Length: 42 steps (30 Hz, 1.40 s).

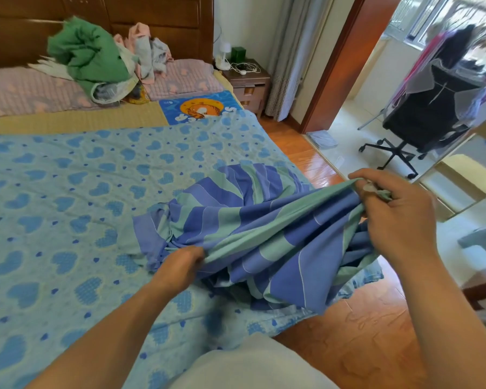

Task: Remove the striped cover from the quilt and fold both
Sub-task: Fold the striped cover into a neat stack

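While left hand grips striped cover, right hand fingers pinch raised edge.

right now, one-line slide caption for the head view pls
Both hands, left hand and right hand, grip the bunched striped cover above the heart-print quilt.

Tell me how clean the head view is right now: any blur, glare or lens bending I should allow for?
Head view: both hands, left and right, and the striped cover are sharp; the doorway area around the office chair is smeared and overexposed; the wood floor shows glare; wide-angle bending curves the edges.
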Motion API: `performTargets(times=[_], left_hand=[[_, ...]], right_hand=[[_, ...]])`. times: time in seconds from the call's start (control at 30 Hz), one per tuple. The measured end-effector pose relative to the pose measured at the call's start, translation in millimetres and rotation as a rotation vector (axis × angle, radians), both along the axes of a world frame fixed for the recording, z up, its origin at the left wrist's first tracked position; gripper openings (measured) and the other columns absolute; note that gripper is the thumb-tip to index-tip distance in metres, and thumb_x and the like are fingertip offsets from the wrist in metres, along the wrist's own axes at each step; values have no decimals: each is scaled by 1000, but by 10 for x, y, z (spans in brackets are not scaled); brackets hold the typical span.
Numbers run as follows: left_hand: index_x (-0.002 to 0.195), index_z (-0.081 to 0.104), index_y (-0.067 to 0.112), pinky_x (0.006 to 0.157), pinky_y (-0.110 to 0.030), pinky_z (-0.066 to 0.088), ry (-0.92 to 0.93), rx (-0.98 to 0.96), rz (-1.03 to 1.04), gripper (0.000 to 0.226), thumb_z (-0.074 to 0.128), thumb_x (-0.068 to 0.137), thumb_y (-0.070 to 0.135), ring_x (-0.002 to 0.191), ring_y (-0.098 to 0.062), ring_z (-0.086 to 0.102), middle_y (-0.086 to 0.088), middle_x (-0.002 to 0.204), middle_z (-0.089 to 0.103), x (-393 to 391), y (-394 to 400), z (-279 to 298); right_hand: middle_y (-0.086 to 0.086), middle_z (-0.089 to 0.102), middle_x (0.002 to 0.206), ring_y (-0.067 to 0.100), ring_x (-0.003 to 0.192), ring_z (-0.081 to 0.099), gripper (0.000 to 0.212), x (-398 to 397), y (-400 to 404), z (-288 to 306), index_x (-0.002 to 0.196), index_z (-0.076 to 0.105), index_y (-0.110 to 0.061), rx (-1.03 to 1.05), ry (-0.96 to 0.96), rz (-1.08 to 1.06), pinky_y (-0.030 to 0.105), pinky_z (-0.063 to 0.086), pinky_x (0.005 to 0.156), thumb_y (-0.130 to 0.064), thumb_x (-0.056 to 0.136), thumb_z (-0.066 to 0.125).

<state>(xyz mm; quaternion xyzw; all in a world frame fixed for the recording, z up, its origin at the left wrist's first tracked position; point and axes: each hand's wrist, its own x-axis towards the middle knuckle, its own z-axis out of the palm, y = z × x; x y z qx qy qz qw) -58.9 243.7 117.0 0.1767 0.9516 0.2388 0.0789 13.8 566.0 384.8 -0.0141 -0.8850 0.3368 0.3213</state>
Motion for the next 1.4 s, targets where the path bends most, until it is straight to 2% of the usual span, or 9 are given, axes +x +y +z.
performTargets(times=[0.17,0.27,0.5,0.6,0.73,0.97,1.13,1.3,1.4], left_hand=[[88,59,15,69,-38,41,185,34,374,12,54,89,3,81,-33,56,-11,91,57,-532,-603,652],[99,66,10,83,-46,49,360,147,693,21,55,85,-2,98,-41,59,-22,106,62,-1250,-1008,2004],[90,51,32,71,-15,37,1212,708,590,28,43,82,7,82,-10,50,12,84,55,-1392,-1041,5088],[99,59,20,68,-25,37,1000,444,520,18,49,91,6,82,-19,55,3,85,62,-1313,-916,4742],[104,69,14,73,-39,48,717,65,612,20,50,98,12,93,-36,62,-16,103,71,-1158,-1001,3875],[94,61,29,57,-11,42,838,632,534,17,50,98,18,74,6,54,17,81,61,-788,-196,3637],[95,68,20,56,-28,38,220,313,347,11,59,99,18,63,-15,49,-6,73,59,-488,-64,2742],[78,69,27,58,-14,38,-266,48,182,15,68,92,21,54,6,47,15,64,59,144,-86,1745],[80,70,28,60,-15,38,-376,-10,85,14,67,91,21,54,4,47,18,58,56,412,12,1493]], right_hand=[[-19,70,87,3,80,62,20,-436,249,-147,89,70,-37,141,-212,-57,17,46,70,-24,90,56],[1,69,89,28,90,64,24,-1090,244,121,82,70,-33,451,-538,86,31,45,67,-13,91,58],[8,68,76,26,61,55,42,-2091,68,2151,121,50,-32,125,540,-264,28,37,57,-21,81,42],[15,67,79,36,69,62,30,-2102,107,1895,110,57,-25,226,391,-149,33,46,59,-21,83,45],[14,70,92,36,91,66,13,-1984,512,1105,81,65,-20,745,-439,-1,37,53,77,-17,90,56],[21,69,90,42,74,61,40,-1676,1069,667,119,59,-22,192,164,-315,38,44,64,-8,84,49],[21,68,98,36,81,59,26,-1283,1603,-291,103,69,-18,323,-450,-197,38,46,72,-6,88,52],[-13,58,59,2,66,50,17,-720,1776,-1009,67,60,-29,623,-794,393,17,47,64,-27,83,57],[3,73,99,13,72,58,27,-595,1829,-1164,107,69,-5,829,-1041,477,21,44,57,-26,94,58]])
